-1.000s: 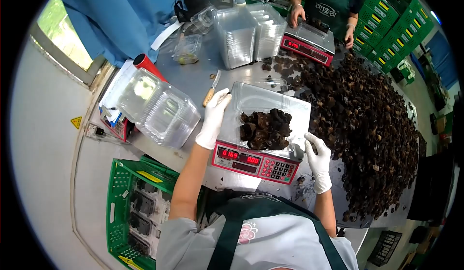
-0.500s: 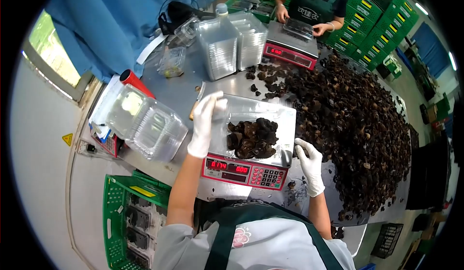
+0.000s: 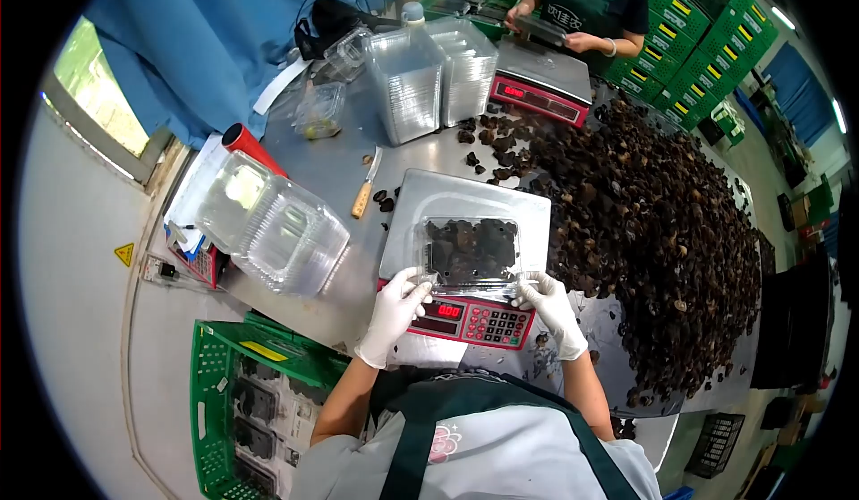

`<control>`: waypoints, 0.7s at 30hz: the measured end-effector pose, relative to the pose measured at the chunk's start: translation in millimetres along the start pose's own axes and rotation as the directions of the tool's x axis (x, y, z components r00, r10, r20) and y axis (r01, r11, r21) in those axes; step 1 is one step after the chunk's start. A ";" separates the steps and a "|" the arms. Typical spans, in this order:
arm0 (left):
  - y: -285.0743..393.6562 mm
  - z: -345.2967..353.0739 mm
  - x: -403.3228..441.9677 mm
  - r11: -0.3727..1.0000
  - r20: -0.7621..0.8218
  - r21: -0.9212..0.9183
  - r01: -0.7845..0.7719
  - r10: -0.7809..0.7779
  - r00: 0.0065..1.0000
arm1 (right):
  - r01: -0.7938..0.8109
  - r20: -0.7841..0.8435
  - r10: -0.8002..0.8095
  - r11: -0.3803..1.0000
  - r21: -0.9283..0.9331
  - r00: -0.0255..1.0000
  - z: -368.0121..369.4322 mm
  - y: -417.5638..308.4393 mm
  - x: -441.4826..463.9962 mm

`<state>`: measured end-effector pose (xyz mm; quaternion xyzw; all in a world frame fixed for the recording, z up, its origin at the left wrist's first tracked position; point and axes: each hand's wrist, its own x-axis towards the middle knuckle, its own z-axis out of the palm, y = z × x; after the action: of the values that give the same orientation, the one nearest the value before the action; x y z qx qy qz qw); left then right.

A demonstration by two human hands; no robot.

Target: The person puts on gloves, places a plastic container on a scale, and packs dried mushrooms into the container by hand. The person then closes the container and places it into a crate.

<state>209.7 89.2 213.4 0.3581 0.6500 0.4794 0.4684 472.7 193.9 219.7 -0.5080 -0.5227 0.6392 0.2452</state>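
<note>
L hand (image 3: 386, 314), R hand (image 3: 555, 310) shifted in; fingers (image 3: 414, 292) pinching clr box (image 3: 474, 283) rim; dk pcs (image 3: 472, 247) inside

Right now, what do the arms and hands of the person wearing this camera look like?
The left hand and right hand are in plain white gloves that end around the wrists. The forearms are bare, and pale grey sleeves cover the upper arms.
</note>
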 end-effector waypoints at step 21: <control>-13.7 -8.0 -23.2 0.852 0.065 0.314 -0.419 0.421 0.905 | 0.711 0.130 -0.826 0.379 -0.592 0.548 3.8 -6.2 -30.1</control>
<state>209.0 61.8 207.2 0.5611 0.6266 0.4590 0.2860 478.8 169.0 236.9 -0.3107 -0.8403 0.2052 0.3939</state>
